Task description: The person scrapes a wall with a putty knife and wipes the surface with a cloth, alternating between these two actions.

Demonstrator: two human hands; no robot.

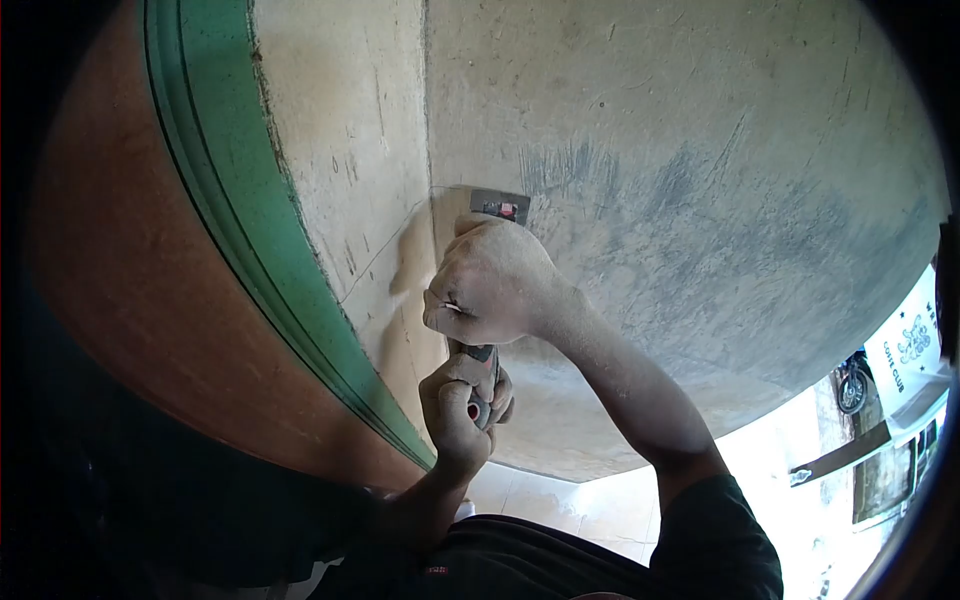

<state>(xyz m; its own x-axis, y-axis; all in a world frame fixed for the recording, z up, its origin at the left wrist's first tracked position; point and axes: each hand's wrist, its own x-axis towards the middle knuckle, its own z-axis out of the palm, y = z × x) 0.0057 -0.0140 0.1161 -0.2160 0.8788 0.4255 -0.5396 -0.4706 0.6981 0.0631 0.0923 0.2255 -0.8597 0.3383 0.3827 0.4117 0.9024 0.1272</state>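
A long-handled scraper point(515, 200) has its flat dark blade against the grey wall point(640, 270), close to the inside corner. My right hand point(495, 280), coated in pale dust, is closed round the upper part of the tool just behind the blade. Lower down, my left hand point(462, 408) wraps the handle, whose rounded butt end with a reddish ring pokes out between the fingers. Dark bluish scrape marks and scratches cover the wall to the right of the blade. My fists hide most of the handle.
Left of the corner is a narrow pale wall strip point(345, 130), then a green frame point(235, 170) and a brown panel point(110, 210). Pale floor tiles point(530, 497) lie below. At far right are a bright opening, a white printed banner point(905, 355) and a motorcycle point(852, 385).
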